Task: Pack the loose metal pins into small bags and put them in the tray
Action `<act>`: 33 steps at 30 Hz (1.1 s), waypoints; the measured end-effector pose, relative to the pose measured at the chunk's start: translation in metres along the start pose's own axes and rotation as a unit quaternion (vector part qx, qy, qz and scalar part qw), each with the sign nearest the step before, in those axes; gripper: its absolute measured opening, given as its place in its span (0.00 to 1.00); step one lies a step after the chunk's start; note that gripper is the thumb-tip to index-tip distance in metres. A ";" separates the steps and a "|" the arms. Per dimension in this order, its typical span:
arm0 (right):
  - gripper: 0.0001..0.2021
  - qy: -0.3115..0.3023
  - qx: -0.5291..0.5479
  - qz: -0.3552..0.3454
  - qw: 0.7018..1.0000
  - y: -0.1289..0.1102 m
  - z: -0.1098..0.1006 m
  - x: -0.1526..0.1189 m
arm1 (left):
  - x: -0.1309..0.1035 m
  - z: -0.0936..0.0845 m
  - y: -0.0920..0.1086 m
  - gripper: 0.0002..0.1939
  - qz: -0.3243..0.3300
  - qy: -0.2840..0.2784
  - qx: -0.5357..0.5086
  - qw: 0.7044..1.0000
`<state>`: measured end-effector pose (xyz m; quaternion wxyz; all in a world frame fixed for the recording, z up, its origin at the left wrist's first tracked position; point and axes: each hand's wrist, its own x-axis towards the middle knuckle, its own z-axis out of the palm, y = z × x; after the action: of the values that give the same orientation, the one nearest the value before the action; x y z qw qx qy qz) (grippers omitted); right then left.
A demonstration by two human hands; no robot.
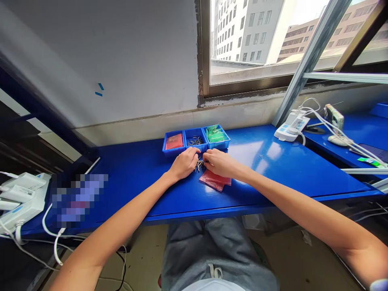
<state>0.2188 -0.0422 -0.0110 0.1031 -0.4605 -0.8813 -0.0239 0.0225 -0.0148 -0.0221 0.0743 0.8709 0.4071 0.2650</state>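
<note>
Both of my hands meet over a small pile of dark metal pieces on the blue table. My left hand is closed at the pile's left side, fingers curled; what it holds, if anything, is too small to tell. My right hand has its fingers bent down onto the pile's right side, their tips hidden. Under and in front of my right hand lie red plastic bags. Just behind my hands stand three joined blue bins: red bags left, metal pieces middle, green bags right.
White power strips with plugs and cables sit at the far left and back right. A blurred-out object lies at the left. A phone stands on the right-hand table. A metal post rises behind.
</note>
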 end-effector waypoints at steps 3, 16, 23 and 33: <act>0.10 0.002 0.025 -0.001 1.000 0.004 0.000 0.001 | -0.001 -0.013 -0.002 0.14 0.011 0.032 -0.026 0.999; 0.11 0.063 0.067 -0.013 0.996 0.008 0.002 0.003 | -0.002 -0.053 -0.020 0.16 0.003 -0.115 0.049 0.992; 0.14 0.064 0.069 -0.048 0.994 0.008 0.005 0.003 | -0.004 -0.033 -0.017 0.11 0.005 -0.101 0.091 0.991; 0.15 0.078 0.086 -0.048 0.992 0.007 0.013 0.005 | -0.005 -0.021 -0.012 0.05 -0.012 -0.072 0.009 0.997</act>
<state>0.2197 -0.0324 -0.0229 0.2090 -0.4041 -0.8904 0.0109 0.0005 -0.0124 -0.0106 0.0989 0.8833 0.4138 0.1970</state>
